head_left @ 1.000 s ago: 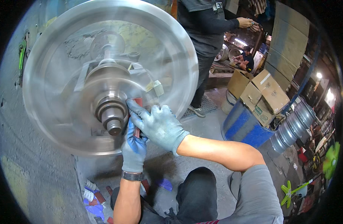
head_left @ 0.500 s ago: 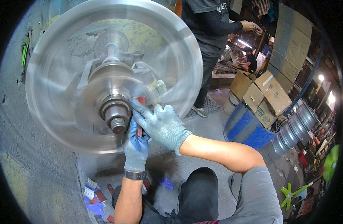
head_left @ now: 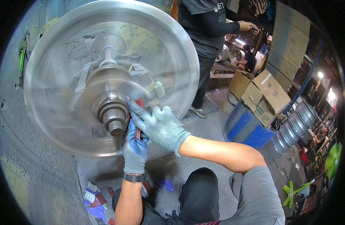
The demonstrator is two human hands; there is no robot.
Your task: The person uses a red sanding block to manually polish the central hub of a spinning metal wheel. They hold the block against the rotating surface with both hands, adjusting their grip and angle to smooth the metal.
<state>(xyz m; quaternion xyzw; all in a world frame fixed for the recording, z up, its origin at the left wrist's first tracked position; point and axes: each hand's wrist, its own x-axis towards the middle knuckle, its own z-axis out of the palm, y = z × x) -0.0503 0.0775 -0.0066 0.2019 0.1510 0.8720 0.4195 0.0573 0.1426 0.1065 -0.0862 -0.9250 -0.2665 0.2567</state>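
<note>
A large metal wheel [head_left: 187, 56], blurred by spinning, turns on a shaft with a threaded end [head_left: 115, 127] at the left. Just right of that shaft, both my gloved hands hold a narrow red-brown strip, like sandpaper [head_left: 139, 102], against the wheel's blurred inner part. My left hand [head_left: 135, 150] grips the strip from below, its fingers closed and partly hidden by the other hand. From the right, my right hand [head_left: 162, 125] reaches across with fingers pressed onto the strip. The strip's contact edge is hard to make out through the blur.
Beside the wheel stands a co-worker in dark clothes [head_left: 202, 33]. A blue drum [head_left: 240, 129] topped with cardboard boxes [head_left: 270, 92] stands right, near stacked metal rims [head_left: 294, 127]. Red-brown scraps [head_left: 101, 198] and purple pieces lie on the floor. A rough wall [head_left: 15, 131] borders the left.
The wheel is still spinning. The whole view has shifted slightly, while both hands keep nearly the same hold on the strip beside the shaft.
</note>
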